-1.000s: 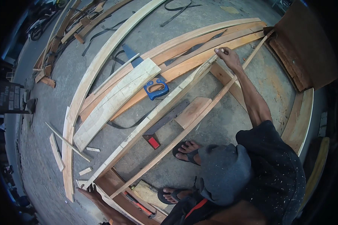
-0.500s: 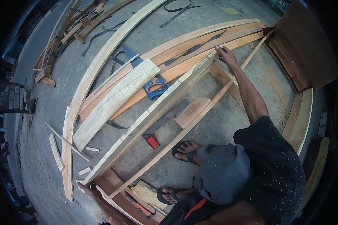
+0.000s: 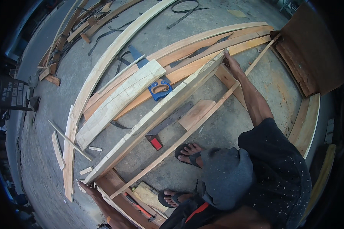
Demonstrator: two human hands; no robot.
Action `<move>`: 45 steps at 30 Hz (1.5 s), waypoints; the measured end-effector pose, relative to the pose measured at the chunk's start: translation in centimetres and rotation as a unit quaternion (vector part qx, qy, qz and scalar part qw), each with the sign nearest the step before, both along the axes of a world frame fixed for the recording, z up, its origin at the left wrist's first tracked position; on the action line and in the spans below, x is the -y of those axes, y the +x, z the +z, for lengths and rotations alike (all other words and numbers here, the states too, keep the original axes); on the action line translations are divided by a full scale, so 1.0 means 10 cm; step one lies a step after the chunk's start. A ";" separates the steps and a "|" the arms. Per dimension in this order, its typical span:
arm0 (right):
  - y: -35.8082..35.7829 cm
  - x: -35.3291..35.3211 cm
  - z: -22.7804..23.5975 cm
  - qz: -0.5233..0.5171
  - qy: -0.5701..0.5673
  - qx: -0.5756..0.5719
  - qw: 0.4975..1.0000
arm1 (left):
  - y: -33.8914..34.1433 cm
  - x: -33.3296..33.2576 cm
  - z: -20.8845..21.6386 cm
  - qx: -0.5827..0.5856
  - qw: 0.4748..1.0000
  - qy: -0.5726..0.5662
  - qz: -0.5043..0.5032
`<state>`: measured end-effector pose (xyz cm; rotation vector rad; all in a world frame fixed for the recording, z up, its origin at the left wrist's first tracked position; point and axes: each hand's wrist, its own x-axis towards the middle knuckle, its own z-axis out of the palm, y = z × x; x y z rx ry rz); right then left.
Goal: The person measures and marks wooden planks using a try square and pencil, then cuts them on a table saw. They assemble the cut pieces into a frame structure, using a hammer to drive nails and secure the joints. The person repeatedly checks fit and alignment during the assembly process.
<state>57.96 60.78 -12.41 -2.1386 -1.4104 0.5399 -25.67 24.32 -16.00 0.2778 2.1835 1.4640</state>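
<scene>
A long pale plank (image 3: 156, 114) is held at both ends, running diagonally over the concrete floor (image 3: 225, 126) from lower left to upper right. Its far end is gripped by the right hand (image 3: 232, 64), its near end by the left hand (image 3: 88, 189), fingers closed on the wood. A thin batten (image 3: 202, 118) lies just beside it, parallel. A blue-handled handsaw (image 3: 158, 89) rests on curved planks (image 3: 202, 45) beyond, and a try square with a red stock (image 3: 155, 142) lies below the plank.

Pale rough-sawn wood plank (image 3: 156, 114), matt; saw (image 3: 159, 90) with glossy blue plastic handle; floor (image 3: 233, 129) rough grey concrete.
</scene>
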 end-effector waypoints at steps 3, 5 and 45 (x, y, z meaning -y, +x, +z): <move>0.00 0.04 -0.02 -0.001 -0.004 0.001 1.000 | 0.02 -0.01 -0.02 0.009 1.000 -0.005 0.009; 0.00 0.02 -0.02 0.000 -0.003 0.003 1.000 | 0.01 0.00 -0.02 0.014 1.000 -0.009 0.014; -0.90 0.94 -0.23 0.130 0.125 0.043 0.983 | 0.02 -0.07 -0.07 0.025 1.000 -0.011 0.012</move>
